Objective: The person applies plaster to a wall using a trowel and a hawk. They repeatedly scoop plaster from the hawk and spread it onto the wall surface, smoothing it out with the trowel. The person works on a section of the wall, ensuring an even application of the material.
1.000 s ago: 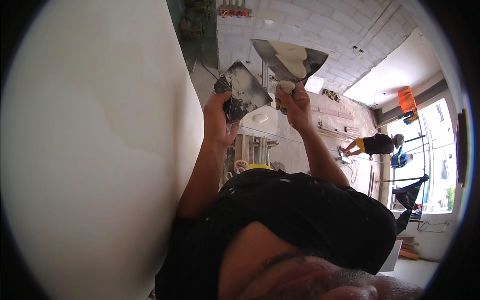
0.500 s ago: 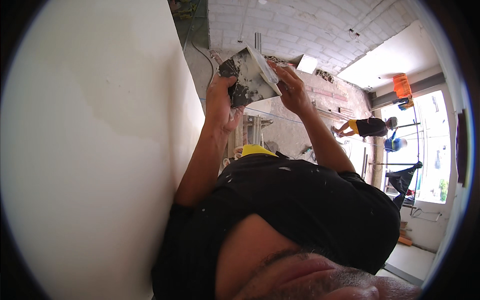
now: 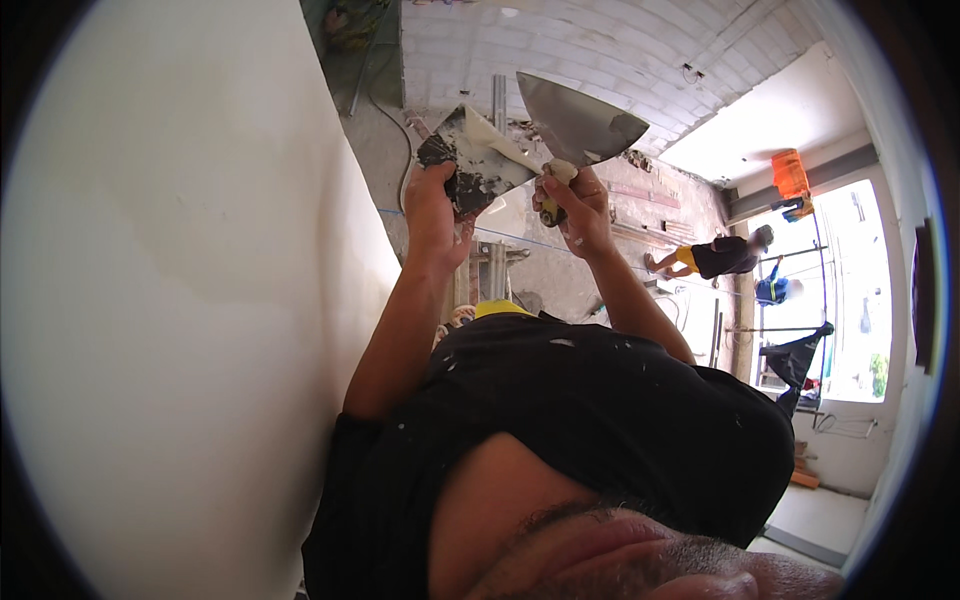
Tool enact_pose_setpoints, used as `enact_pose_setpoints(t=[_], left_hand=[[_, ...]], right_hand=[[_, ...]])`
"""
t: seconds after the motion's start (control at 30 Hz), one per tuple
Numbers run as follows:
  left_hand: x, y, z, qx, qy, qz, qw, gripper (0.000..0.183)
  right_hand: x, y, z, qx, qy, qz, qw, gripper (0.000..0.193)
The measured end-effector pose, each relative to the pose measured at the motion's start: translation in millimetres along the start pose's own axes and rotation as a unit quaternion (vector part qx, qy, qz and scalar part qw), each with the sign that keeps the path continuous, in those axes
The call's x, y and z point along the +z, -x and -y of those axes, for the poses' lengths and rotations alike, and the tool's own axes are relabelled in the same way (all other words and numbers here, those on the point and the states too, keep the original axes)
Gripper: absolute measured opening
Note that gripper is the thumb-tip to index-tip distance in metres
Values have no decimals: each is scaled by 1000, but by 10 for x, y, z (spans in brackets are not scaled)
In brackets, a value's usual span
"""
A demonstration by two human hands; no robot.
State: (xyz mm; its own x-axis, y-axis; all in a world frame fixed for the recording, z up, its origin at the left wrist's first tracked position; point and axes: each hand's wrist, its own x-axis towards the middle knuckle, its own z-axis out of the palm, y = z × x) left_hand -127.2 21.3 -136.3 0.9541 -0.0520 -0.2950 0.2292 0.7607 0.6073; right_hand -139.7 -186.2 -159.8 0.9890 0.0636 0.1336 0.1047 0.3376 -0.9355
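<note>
left hand (image 3: 432,218) clasps the smeared plate (image 3: 480,165), right hand (image 3: 585,214) grips the wide scraper (image 3: 578,120); a steady plate and light, even wipes probably gather the putty (image 3: 497,143) cleanest

Dusty floor (image 3: 560,272) | reddish boards (image 3: 645,194) | narrow strips (image 3: 650,233) | curved hose (image 3: 410,150)

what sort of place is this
Probably a building under construction or renovation: an unplastered block wall, long strips lying on the rough floor, and a wide-bladed scraper in the right hand.
</note>
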Motion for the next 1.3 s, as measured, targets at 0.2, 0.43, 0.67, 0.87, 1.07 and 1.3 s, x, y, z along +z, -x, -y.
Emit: enact_pose_setpoints(t=[0.2,0.43,0.67,0.87,1.07,1.3], left_hand=[[-87,-76,50,7,19,39,999,26],[-81,-160,199,89,82,54,991,28],[-284,-263,584,153,138,75,976,36],[-495,-538,796,217,112,43,969,20],[-502,-394,703,230,10,56,972,8],[-353,-127,533,397,-344,162,835,47]], right_hand=[[-45,-139,-334,17,197,22,980,29],[-1087,-506,-966,93,200,-109,969,10],[-1159,-356,297,142,2,1,990,33],[-1017,-64,327,250,-21,113,961,32],[-795,-116,224,283,-54,197,937,33],[-777,-226,585,270,-23,276,922,32]])
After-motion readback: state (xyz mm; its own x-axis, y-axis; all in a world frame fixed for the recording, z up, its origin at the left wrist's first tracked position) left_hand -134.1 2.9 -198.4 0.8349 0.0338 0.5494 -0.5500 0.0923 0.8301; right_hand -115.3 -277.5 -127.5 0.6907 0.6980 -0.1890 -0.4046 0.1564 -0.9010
